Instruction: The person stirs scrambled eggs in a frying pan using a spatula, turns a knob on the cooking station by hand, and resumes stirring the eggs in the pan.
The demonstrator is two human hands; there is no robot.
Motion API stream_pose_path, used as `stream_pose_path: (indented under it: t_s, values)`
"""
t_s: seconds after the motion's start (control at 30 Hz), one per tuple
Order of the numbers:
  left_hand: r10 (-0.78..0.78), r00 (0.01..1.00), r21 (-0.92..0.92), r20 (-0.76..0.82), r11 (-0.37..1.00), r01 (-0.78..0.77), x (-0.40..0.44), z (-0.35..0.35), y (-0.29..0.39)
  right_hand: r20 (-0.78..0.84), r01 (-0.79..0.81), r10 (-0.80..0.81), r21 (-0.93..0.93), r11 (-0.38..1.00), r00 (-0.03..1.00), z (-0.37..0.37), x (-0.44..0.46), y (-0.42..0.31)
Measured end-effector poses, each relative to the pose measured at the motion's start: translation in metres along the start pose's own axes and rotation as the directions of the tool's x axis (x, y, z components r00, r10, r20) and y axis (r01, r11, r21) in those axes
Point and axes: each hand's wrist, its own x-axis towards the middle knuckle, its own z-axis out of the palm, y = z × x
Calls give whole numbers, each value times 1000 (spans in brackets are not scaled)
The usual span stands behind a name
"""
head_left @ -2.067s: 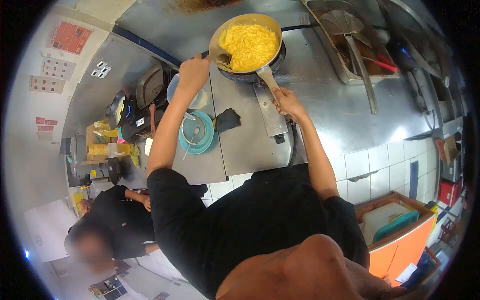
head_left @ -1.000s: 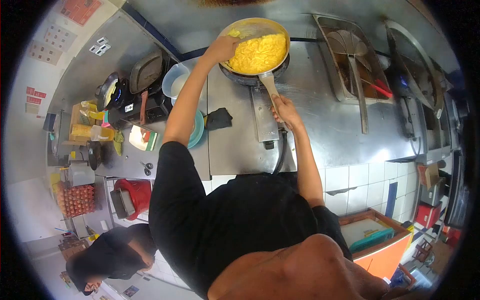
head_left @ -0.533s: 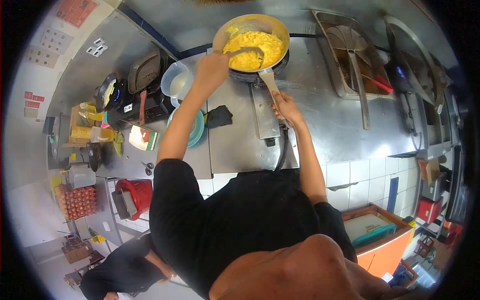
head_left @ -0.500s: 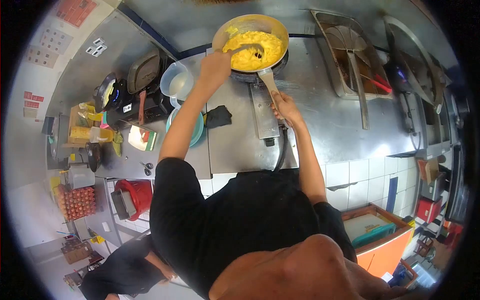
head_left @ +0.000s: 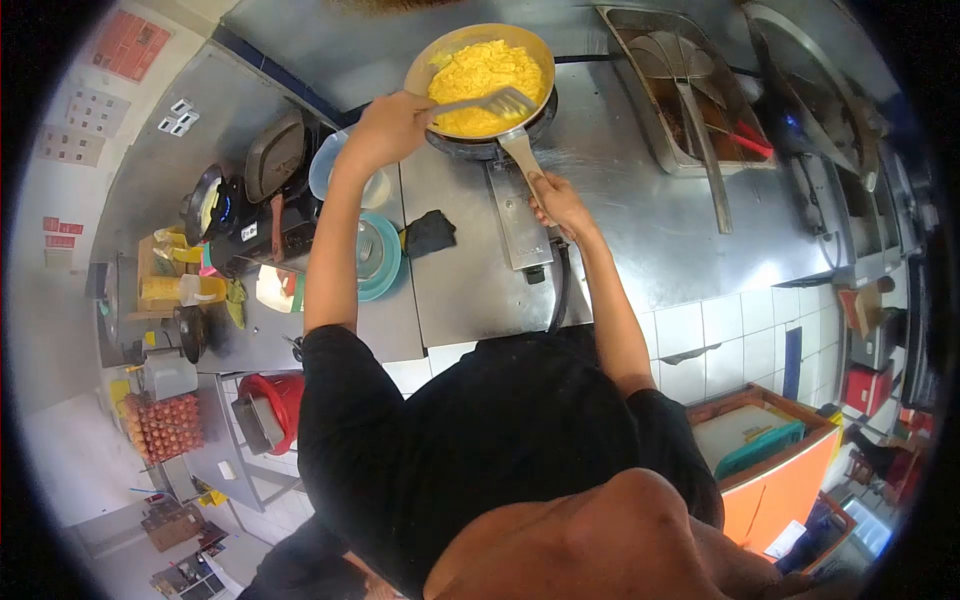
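Note:
My left hand (head_left: pixel 390 130) is closed around the handle of a grey slotted spatula (head_left: pixel 507 102), whose slotted end is over the right side of the pan. Scrambled eggs (head_left: pixel 488 70), yellow and in soft curds, fill much of the round frying pan (head_left: pixel 421 66). My right hand (head_left: pixel 560 206) grips the pan's pale handle (head_left: pixel 519 152) near its end. Beneath the pan is a portable burner (head_left: pixel 518 218), mostly covered. A dark folded cloth (head_left: pixel 430 232) lies on the counter to the left of the burner.
Left of the cloth stands a turquoise bowl (head_left: pixel 393 268) with a fork in it, by a clear plastic jug (head_left: pixel 325 165). A metal fryer basin (head_left: pixel 680 157) with a long-handled strainer (head_left: pixel 708 160) sits right. Another person (head_left: pixel 305 565) is at lower left.
The spatula has lifted out of the eggs, its slotted end now above them. The eggs look more gathered and curdled. My right hand keeps hold of the pan handle.

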Motion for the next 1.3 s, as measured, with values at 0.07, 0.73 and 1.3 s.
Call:
stream_pose_path:
  t_s: [0.07, 0.73, 1.3]
  values:
    - [21, 990, 46, 141, 999, -28, 21, 10, 3, 1, 8, -8, -13, 1000, 1000, 0, 0, -1]
    - [-84, 996, 194, -30, 977, 88, -17, -33, -16, -5, -1, 1, -14, 1000, 1000, 0, 5, 3]
    - [-6, 944, 139, -331, 989, 55, 77, 99, -39, -8, 1, -2, -28, 1000, 1000, -1, 8, 6]
